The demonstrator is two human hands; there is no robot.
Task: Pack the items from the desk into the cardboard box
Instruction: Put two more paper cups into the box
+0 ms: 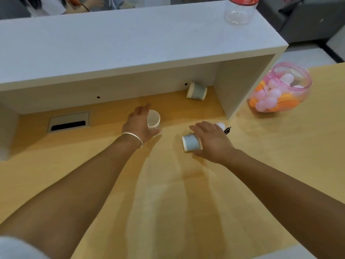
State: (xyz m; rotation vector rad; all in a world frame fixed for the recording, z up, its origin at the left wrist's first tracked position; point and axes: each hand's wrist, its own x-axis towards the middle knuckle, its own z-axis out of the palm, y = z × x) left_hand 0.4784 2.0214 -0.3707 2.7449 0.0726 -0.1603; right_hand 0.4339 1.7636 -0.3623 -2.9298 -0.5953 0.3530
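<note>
Head view: left hand (139,122) gripped an upright cup (153,119), right hand (212,141) grasped a toppled cup (192,143) at 3 o'clock, likely gathering both for packing.

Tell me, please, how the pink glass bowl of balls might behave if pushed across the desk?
The pink glass bowl looks rounded and already leans, so it may rock or tip. Its open mouth could spill the balls, which would likely roll. It looks like thin glass, so probably fragile.
</note>
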